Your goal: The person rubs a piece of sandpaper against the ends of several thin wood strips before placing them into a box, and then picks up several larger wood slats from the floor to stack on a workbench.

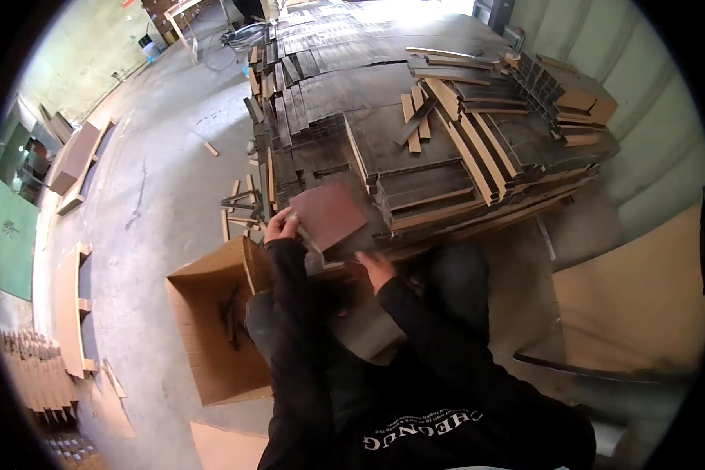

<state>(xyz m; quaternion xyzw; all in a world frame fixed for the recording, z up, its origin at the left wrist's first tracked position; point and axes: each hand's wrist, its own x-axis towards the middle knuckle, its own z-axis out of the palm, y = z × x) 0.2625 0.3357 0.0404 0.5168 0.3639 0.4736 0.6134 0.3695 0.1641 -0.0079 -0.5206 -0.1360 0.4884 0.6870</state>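
A reddish-brown, flat square piece (329, 213) is tilted at the near left edge of a stack of dark boards. I cannot tell whether it is board or abrasive sheet. My left hand (282, 225) is closed on its left edge, thumb on top. My right hand (377, 270) is at the near edge of the stack, just below the piece's lower right corner. Its thumb side shows and its other fingers are hidden, so its grip is unclear. Below the left forearm stands an open cardboard box (200, 313) with a few dark strips (231, 317) inside.
The wide stack of dark boards (376, 86) fills the space ahead, with loose brown strips (478, 153) on its right. More offcuts (239, 204) lie on the floor beside its left side. Brown panels (70, 309) lie far left. A large cardboard sheet (634, 298) lies at right.
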